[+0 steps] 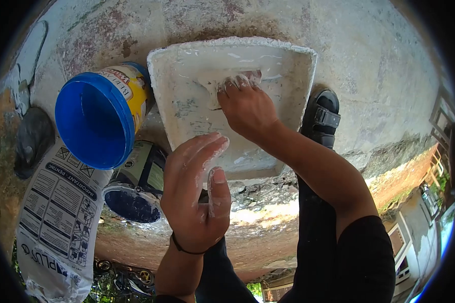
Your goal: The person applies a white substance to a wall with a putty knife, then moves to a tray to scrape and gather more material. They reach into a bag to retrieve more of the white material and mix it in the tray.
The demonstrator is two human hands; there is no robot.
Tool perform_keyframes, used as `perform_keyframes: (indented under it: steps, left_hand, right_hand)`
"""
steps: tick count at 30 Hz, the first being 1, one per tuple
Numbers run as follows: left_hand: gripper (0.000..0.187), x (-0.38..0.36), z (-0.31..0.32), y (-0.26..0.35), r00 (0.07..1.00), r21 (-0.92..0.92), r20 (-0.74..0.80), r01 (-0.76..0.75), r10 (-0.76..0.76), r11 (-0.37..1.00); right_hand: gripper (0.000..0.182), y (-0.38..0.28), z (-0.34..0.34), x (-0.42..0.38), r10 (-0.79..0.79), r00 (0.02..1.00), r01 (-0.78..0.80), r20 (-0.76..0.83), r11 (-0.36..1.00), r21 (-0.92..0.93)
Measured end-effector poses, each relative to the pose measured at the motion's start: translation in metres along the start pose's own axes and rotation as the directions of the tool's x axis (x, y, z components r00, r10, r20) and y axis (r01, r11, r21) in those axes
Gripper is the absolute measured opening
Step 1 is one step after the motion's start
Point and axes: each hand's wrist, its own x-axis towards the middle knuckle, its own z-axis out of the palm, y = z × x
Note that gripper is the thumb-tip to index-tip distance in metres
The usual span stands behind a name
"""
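Note:
A wide, shallow tray [187, 144] with white-crusted rims lies in front of me, its floor smeared with wet white paste. Inside it, my right hand [247, 103] is closed with its knuckles up, at a patch of thick paste [206, 81]. A flat, paste-coated edge shows beside the fingers, but the hand hides what it belongs to. Nearer to me, my left hand [194, 189] is raised over the tray's near left corner. Its fingers are slightly curved, the thumb stands apart, and nothing is in it. White paste coats the fingers of both hands.
Left of the tray, a blue and yellow bucket [93, 118] lies on its side. Below it are a dark-mouthed paint pail [132, 203] and a printed white sack [60, 207]. A black sandal [324, 118] stands close to the tray's right side on the concrete floor [374, 76].

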Motion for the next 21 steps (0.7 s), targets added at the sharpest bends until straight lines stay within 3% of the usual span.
perform_keyframes:
  steps: [1,3,6,10,16,19,21]
  left_hand:
    - [0.024,0.006,-0.007,0.006,1.0,0.002,0.001,0.001,-0.001,1.0]
    - [0.024,0.017,-0.019,0.017,0.985,0.119,0.105,-0.147,0.135,0.982]
    - [0.024,0.021,-0.023,0.025,0.973,0.143,0.135,-0.206,0.187,0.968]
    - [0.02,0.021,-0.026,0.039,0.954,0.13,0.195,-0.255,0.227,0.958]
    - [0.023,0.025,-0.031,0.058,0.902,0.211,0.349,-0.34,0.254,0.916]
    - [0.023,0.028,-0.036,0.061,0.868,0.195,0.408,-0.385,0.282,0.902]
    - [0.023,0.029,-0.038,0.061,0.853,0.19,0.441,-0.392,0.278,0.9]
  right_hand:
    - [0.011,-0.003,-0.004,-0.006,0.0,1.0,0.0,0.0,1.0,0.002]
    - [0.011,-0.007,-0.015,-0.013,-0.088,0.986,0.083,-0.142,0.996,-0.044]
    - [0.012,-0.007,-0.01,-0.013,-0.05,0.998,0.05,-0.047,0.999,0.005]
    - [0.011,0.002,-0.003,0.002,-0.021,0.999,0.02,-0.04,0.999,-0.028]
    - [0.016,0.008,-0.024,0.007,0.027,0.995,-0.032,-0.094,0.998,-0.051]
    - [0.011,0.012,-0.013,0.007,-0.021,0.99,0.003,-0.143,0.992,-0.125]
    - [0.011,0.01,-0.004,0.002,0.031,0.999,-0.034,-0.038,0.996,-0.087]
